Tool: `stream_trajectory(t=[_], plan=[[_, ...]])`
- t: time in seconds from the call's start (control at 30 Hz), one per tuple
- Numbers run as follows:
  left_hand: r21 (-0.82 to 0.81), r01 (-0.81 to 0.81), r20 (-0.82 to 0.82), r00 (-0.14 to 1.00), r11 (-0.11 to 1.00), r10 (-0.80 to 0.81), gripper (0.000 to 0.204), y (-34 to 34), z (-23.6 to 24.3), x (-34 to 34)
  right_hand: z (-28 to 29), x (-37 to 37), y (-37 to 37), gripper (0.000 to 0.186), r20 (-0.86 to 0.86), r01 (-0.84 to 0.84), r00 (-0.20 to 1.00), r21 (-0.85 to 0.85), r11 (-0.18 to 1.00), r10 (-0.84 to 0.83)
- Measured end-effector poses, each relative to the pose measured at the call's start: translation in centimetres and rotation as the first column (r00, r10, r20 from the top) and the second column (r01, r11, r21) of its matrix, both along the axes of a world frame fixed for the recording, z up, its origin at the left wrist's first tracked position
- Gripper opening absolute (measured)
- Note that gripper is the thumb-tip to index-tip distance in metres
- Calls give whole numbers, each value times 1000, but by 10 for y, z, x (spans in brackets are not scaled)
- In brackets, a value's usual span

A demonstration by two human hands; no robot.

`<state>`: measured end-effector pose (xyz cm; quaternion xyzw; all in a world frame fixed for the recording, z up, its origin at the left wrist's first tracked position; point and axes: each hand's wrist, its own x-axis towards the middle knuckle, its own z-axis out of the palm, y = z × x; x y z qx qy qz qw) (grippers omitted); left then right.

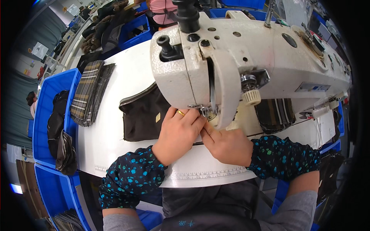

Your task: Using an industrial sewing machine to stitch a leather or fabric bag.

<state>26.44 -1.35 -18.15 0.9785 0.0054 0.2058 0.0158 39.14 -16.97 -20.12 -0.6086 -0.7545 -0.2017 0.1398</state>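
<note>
A dark brown fabric panel (140, 123) with a zipper (138, 96) along its upper edge lies on the white table, under the head of a white sewing machine (246, 50). My left hand (178, 133), with a ring on one finger, is closed on the panel's right part, its fingertips close to the presser foot (208, 111). Beside it my right hand (229, 145) pinches the fabric edge just in front of the foot. The two hands meet there, and their fingers hide the sewn edge. Both forearms wear dark sleeve covers with blue dots.
Stacked plaid fabric pieces (88, 92) lie on the left of the table (115, 142), beside blue bins (48, 115) of dark fabric. Another plaid stack (274, 115) and red-handled snips (306, 115) lie right of the needle. A ruler strip (208, 176) runs along the front edge.
</note>
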Motion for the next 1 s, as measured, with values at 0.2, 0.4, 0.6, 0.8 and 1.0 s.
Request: stream_trajectory(t=[0.2,0.4,0.6,0.8,1.0], plan=[[-81,-76,-29,997,994,74,31,1,5,-7,0,2,-3,34,-23,26,999,13,1000,-26],[-70,-19,-50,999,997,16,37,6,4,-12,-3,-6,-8,34,-70,34,997,-28,999,-36],[-23,13,21,1000,1000,-12,35,5,7,-8,-2,-9,-8,36,-88,42,995,-58,997,-47],[-51,63,0,998,997,-64,34,6,10,-5,-6,-7,-8,38,-125,-29,992,-32,999,25],[2,94,-39,995,996,-94,33,6,11,-5,-5,-10,-10,29,-45,-23,999,2,1000,23]])
